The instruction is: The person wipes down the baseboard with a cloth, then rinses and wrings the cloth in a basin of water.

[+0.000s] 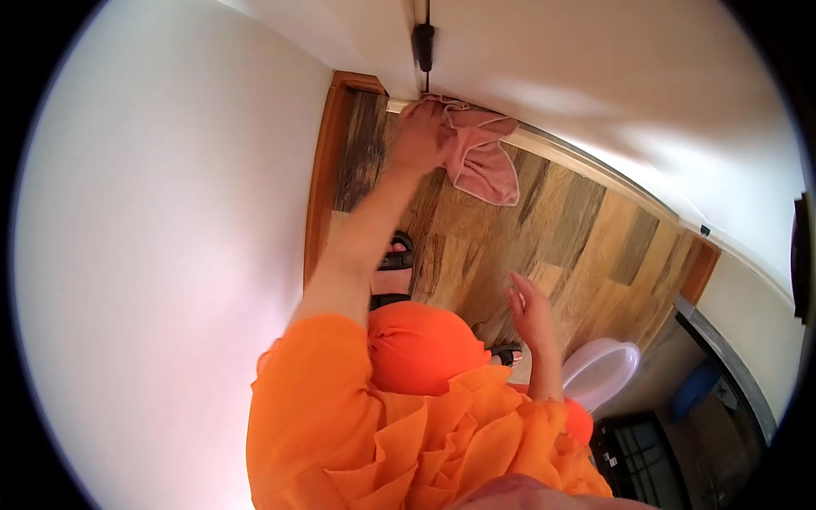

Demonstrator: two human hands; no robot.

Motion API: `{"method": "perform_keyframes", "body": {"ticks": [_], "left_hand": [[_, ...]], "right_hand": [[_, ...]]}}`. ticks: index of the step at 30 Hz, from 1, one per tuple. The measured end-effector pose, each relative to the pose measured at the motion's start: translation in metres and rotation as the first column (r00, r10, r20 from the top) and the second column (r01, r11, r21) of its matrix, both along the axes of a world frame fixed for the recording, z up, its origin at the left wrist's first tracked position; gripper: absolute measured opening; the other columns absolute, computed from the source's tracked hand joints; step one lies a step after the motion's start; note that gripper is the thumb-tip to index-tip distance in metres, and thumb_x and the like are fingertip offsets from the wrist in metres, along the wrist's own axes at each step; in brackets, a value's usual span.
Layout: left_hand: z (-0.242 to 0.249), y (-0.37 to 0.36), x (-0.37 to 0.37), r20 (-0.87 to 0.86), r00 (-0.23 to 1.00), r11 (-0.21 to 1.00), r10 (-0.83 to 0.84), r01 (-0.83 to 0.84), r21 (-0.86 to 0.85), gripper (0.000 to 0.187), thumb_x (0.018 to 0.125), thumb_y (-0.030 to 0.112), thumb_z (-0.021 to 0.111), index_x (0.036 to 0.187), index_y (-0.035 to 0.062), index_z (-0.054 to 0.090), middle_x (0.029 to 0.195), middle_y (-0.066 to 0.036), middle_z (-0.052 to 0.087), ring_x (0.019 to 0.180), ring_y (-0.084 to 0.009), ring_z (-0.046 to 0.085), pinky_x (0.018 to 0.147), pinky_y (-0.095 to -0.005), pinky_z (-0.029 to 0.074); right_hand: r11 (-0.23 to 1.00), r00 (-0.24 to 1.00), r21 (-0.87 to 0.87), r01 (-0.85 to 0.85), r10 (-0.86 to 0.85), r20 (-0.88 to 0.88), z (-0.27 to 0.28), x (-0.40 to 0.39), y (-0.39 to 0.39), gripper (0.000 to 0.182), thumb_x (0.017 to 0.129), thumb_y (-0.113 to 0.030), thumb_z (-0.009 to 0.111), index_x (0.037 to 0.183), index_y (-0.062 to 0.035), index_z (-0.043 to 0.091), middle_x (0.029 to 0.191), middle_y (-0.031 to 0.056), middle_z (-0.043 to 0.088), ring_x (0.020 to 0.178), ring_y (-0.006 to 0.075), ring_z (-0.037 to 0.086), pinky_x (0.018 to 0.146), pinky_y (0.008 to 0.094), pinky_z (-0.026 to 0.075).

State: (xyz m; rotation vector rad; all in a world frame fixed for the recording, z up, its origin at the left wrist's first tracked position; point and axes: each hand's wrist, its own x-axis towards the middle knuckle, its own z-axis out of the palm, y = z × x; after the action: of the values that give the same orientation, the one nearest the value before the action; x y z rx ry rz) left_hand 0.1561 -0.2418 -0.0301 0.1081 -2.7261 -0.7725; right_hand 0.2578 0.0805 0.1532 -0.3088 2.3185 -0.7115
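Observation:
My left hand [419, 140] reaches far forward and grips a pink cloth [486, 170] with pale edging. It presses part of the cloth against the narrow ledge [586, 166] at the foot of a white panel [578, 76]. The rest of the cloth drapes over the ledge onto the wood-patterned floor [476, 246]. Above the floor, near my knee, my right hand [530, 313] holds nothing; its fingers are slightly bent and apart.
A pale lilac plastic tub [633, 361] stands by my right side. Black handle [423, 47] sits on the white panel above my left hand. A white wall [170, 238] rises on the left, edged by brown skirting [320, 195]. At lower right is a black crate [642, 459].

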Motion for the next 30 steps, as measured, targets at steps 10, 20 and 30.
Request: {"method": "perform_keyframes", "body": {"ticks": [10, 20, 30], "left_hand": [[0.014, 0.025, 0.0, -0.032, 0.946, 0.947, -0.322, 0.322, 0.007, 0.053, 0.076, 0.031, 0.063, 0.123, 0.01, 0.051, 0.123, -0.012, 0.05, 0.12, -0.031, 0.043, 0.105, -0.0441, 0.027], [0.002, 0.043, 0.021, 0.175, 0.978, 0.981, 0.11, -0.135, 0.136, 0.041, 0.078, 0.024, 0.058, 0.114, 0.0052, 0.059, 0.12, -0.017, 0.054, 0.12, -0.0349, 0.044, 0.101, -0.0458, 0.034], [0.019, -0.023, 0.042, 0.051, 0.987, 0.988, 0.155, -0.153, -0.033, 0.046, 0.068, 0.019, 0.06, 0.112, 0.0054, 0.06, 0.12, -0.015, 0.055, 0.119, -0.0345, 0.045, 0.103, -0.0444, 0.034]], "right_hand": [[1.0, 0.999, -0.018, -0.002, 0.003, 0.053, -0.001, -0.002, -0.006, 0.032, 0.089, -0.012, 0.055, 0.119, -0.0034, 0.057, 0.112, 0.0193, 0.059, 0.103, 0.0369, 0.057, 0.087, 0.0382, 0.046], [0.99, 0.991, 0.057, -0.129, 0.127, 0.037, -0.017, 0.007, -0.01, 0.033, 0.088, -0.014, 0.055, 0.12, -0.0031, 0.055, 0.111, 0.0186, 0.06, 0.101, 0.0374, 0.057, 0.085, 0.0413, 0.047], [0.998, 0.999, 0.059, 0.012, -0.01, -0.039, -0.004, -0.003, 0.011, 0.032, 0.088, -0.014, 0.055, 0.117, -0.0023, 0.057, 0.114, 0.0189, 0.059, 0.102, 0.0379, 0.056, 0.088, 0.041, 0.046]]}}
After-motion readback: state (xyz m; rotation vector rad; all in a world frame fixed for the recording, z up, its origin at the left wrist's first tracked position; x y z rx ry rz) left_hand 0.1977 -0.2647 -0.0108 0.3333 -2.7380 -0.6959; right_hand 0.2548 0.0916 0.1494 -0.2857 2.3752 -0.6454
